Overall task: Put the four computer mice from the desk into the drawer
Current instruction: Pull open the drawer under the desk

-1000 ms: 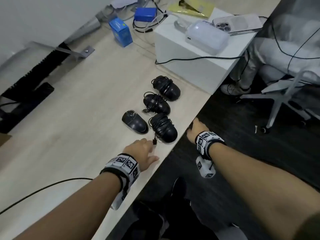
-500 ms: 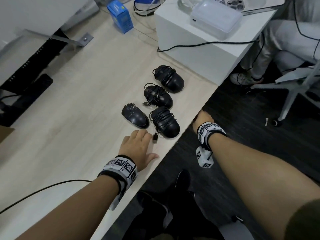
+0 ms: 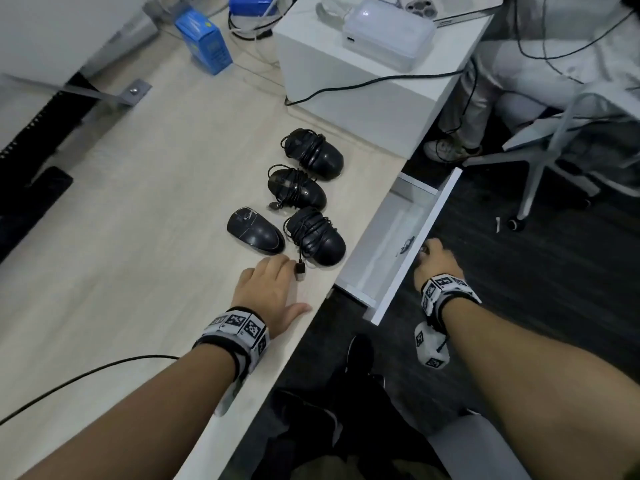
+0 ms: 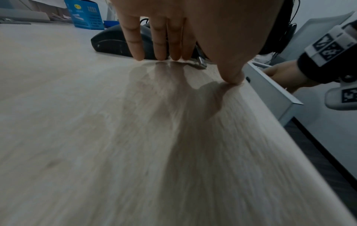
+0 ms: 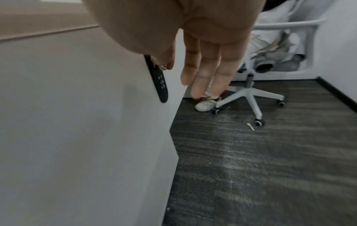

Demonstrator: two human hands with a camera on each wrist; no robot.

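Observation:
Four black mice lie near the desk's right edge: a far one [image 3: 313, 157], a middle one [image 3: 298, 188] and a near one [image 3: 317, 235], each wrapped in its cord, plus a bare one [image 3: 254, 230] [image 4: 114, 42] to the left. My left hand [image 3: 270, 292] [image 4: 173, 58] lies flat on the desk just before them, fingers straight, holding nothing. The white drawer [image 3: 391, 244] [image 4: 270, 90] stands pulled out under the desk edge. My right hand [image 3: 433, 258] [image 5: 173, 67] is at the drawer front [image 5: 77, 122]; thumb and forefinger pinch a key with a black tag [image 5: 159, 82], the other fingers straight.
A white box [image 3: 363, 98] with a translucent case [image 3: 388, 36] and a black cable stands beyond the mice. A blue carton [image 3: 204, 43] is further back. A seated person's leg [image 3: 464, 109] and a white swivel chair [image 3: 554, 143] [image 5: 251, 91] stand right of the drawer.
The drawer, shut before, now stands pulled out, and my right hand has moved outward with its front. My left hand slid slightly forward and lies flat.

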